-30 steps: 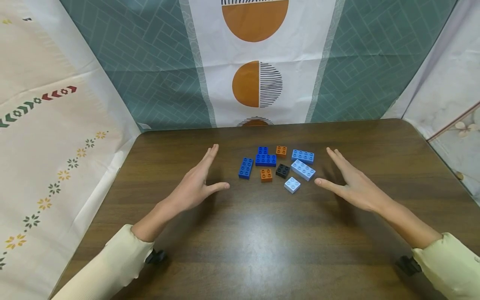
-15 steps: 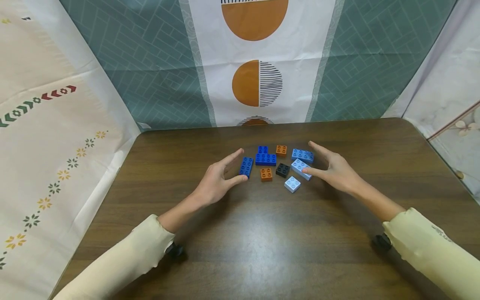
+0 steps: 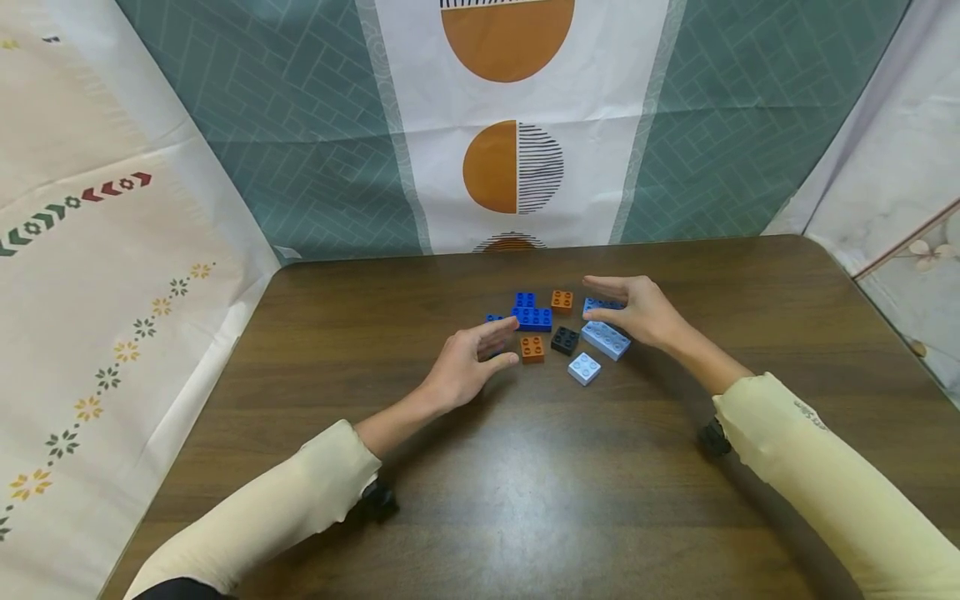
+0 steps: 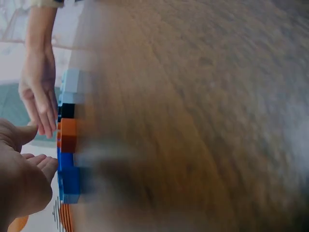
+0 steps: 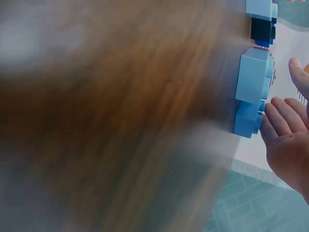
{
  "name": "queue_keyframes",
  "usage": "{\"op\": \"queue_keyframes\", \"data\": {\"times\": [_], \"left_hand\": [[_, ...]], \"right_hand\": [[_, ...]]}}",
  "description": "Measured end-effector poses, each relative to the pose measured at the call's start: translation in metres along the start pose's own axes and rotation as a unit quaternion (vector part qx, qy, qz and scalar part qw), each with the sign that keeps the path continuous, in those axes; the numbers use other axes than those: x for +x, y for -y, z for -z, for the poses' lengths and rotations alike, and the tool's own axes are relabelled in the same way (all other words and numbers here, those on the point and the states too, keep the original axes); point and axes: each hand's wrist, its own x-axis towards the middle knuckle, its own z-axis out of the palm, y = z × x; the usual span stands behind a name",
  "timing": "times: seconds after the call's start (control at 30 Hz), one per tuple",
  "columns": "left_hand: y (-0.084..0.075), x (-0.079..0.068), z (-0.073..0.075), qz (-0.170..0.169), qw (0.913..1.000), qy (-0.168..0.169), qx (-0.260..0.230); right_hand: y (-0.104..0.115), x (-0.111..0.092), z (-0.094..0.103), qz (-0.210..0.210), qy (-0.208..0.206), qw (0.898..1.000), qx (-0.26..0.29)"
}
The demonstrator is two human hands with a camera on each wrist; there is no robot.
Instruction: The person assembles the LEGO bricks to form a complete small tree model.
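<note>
My left hand [image 3: 471,367] hovers over a dark blue toy building brick [image 3: 493,317], hiding most of it; its fingers are extended, thumb apart, and nothing is held. The right hand [image 3: 637,312] reaches over a medium-blue brick [image 3: 592,305], partly covering it, fingers lightly bent and thumb spread. Just in front of that hand lies a light blue brick [image 3: 606,340]. In the right wrist view, the right hand's fingers [image 5: 277,118] are beside the bricks with a bare palm. An orange brick [image 3: 532,349] sits right of the left fingertips.
Between the hands are a black brick [image 3: 565,340], a pale blue square brick [image 3: 584,368], another orange brick [image 3: 562,301] and dark blue bricks [image 3: 531,319]. All lie on a brown wooden table [image 3: 480,500]. A patterned cloth [image 3: 322,183] hangs behind the table.
Both hands have moved inward toward the bricks, the left to the right and the right to the left and slightly away from me. The bricks show no clear movement.
</note>
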Motion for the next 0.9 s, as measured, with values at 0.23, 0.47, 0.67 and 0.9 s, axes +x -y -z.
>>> {"op": "queue_keyframes", "data": {"times": [0.23, 0.47, 0.67, 0.9], "left_hand": [[0.001, 0.006, -0.012, 0.009, 0.9998, -0.010, 0.013], [0.002, 0.011, -0.022, 0.016, 0.9994, -0.017, 0.027], [0.001, 0.014, -0.026, 0.023, 0.9980, -0.030, 0.050], [0.002, 0.017, -0.028, 0.023, 0.9950, -0.050, 0.083]], "right_hand": [[0.000, 0.016, -0.008, -0.016, -0.001, 1.000, 0.000], [0.002, 0.026, -0.018, -0.042, -0.005, 0.999, 0.000], [0.004, 0.031, -0.022, -0.056, -0.005, 0.998, 0.001], [0.004, 0.035, -0.026, -0.048, -0.014, 0.998, -0.027]]}}
